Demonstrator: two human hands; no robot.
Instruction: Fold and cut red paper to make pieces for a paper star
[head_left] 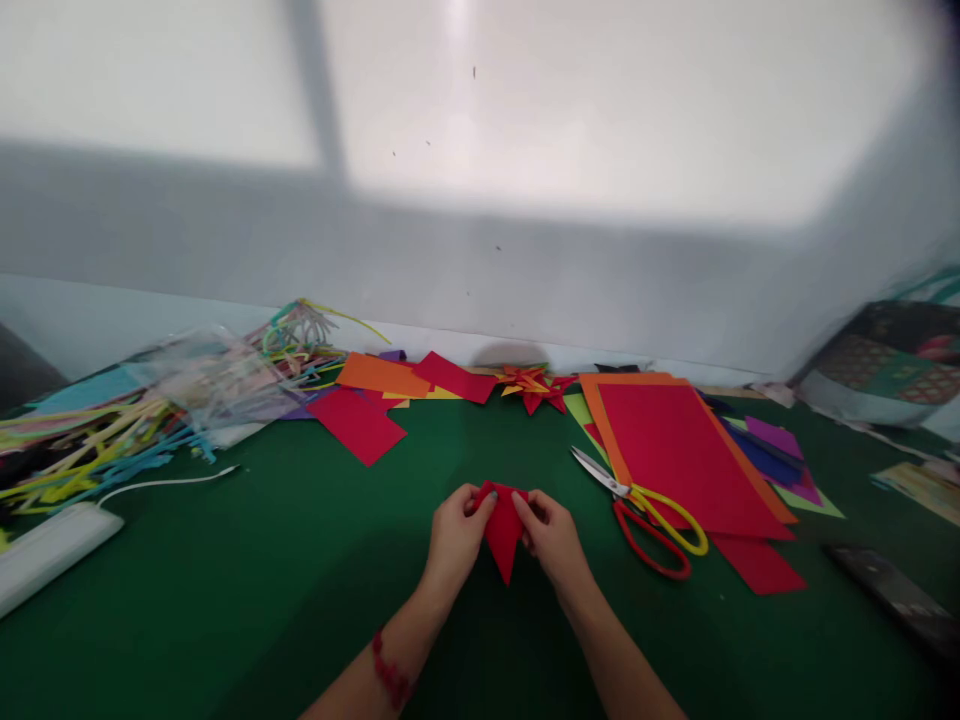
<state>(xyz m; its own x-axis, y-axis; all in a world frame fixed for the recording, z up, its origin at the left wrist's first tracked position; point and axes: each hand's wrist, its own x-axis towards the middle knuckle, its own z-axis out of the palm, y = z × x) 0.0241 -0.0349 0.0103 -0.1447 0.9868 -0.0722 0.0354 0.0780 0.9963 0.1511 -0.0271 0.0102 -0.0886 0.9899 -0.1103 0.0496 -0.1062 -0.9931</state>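
Observation:
Between my two hands is a folded piece of red paper [505, 535], its narrow point hanging toward me. My left hand [459, 525] pinches its upper left corner between thumb and fingers. On the other side, my right hand [549, 530] pinches the upper right edge in the same way. Scissors [626, 490] with one yellow and one red handle lie partly open to the right of my right hand, their handles over a stack of red sheets [675, 440]. Behind the hands, by the wall, sits a cluster of pointed red and orange folded paper shapes [534, 385].
Red cut paper [358, 425] and orange paper [382, 375] lie at the back left. Colourful pipe cleaners [142, 450] are heaped at far left under a clear plastic bag, near a white power strip [56, 555]. A dark phone [900, 600] and a basket [885, 365] are at right.

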